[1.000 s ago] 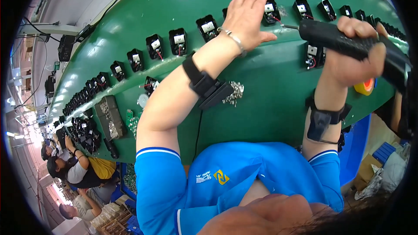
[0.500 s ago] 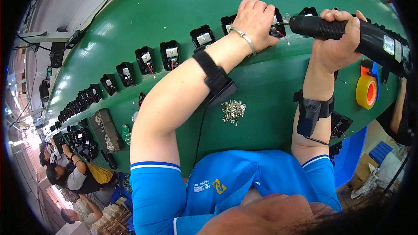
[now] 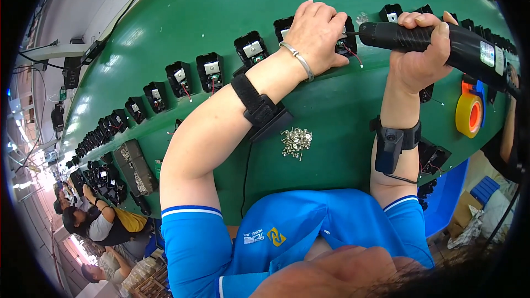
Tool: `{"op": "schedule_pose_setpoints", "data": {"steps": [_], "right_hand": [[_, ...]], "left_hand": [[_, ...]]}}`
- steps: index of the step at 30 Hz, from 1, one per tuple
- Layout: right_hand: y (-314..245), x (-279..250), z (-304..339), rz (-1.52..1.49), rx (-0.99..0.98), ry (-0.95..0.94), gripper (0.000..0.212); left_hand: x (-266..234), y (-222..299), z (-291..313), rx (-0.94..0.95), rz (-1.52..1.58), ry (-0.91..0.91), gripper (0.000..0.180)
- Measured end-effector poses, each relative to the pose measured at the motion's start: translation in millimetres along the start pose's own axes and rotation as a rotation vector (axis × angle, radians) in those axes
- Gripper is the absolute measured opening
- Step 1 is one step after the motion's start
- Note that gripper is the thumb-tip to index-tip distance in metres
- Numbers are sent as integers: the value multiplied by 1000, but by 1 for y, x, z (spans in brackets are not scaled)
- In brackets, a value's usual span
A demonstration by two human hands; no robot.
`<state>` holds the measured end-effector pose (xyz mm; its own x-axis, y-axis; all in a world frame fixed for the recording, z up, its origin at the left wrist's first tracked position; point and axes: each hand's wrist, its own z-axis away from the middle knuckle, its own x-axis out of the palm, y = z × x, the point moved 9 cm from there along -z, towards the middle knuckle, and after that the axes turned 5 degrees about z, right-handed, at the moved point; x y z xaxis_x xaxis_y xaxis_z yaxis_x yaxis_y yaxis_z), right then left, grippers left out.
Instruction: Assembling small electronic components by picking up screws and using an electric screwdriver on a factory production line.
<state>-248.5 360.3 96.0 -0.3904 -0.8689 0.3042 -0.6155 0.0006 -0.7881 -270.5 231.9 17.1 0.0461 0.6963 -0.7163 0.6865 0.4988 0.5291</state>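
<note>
"Green table (image 3: 342, 138) underneath. Where's the black driver (image 3: 381, 36)?"
"Wrapped in the grip of the right hand (image 3: 420, 62), tip at a black housing (image 3: 350, 25) under the left hand (image 3: 313, 28). Can't tell whether that one pinches."
"Handling?"
"Probably heavy, stiff; take it mid-barrel."
"Labels?"
"Pale sticker (image 3: 487, 54), unreadable."

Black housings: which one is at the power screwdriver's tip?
The black housing directly right of the left hand: only this one has the screwdriver at it.

I see that the right hand (image 3: 420, 58) has brought the power screwdriver (image 3: 381, 35) closer to the black housing (image 3: 349, 24).
</note>
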Motion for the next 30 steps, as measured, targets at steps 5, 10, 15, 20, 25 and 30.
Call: {"op": "schedule_pose_setpoints", "data": {"steps": [5, 10, 15, 20, 25, 30], "right_hand": [[2, 1, 1, -4, 12, -2, 28], [4, 4, 2, -2, 6, -21, 26], [7, 7, 4, -9, 7, -38, 25], [4, 12, 7, -3, -23, -81, 24], [3, 22, 12, 20, -78, -212, 23], [10, 25, 12, -5, -78, -258, 24]], "left_hand": [[0, 0, 0, -9, -18, -6, 60], [1, -2, 1, -27, -17, -14, 59], [0, -5, 2, -43, -9, -27, 60], [2, -6, 2, -32, -5, -24, 60], [2, -8, 4, -27, 3, -19, 61], [1, -12, 6, -35, 24, -15, 61]]}}
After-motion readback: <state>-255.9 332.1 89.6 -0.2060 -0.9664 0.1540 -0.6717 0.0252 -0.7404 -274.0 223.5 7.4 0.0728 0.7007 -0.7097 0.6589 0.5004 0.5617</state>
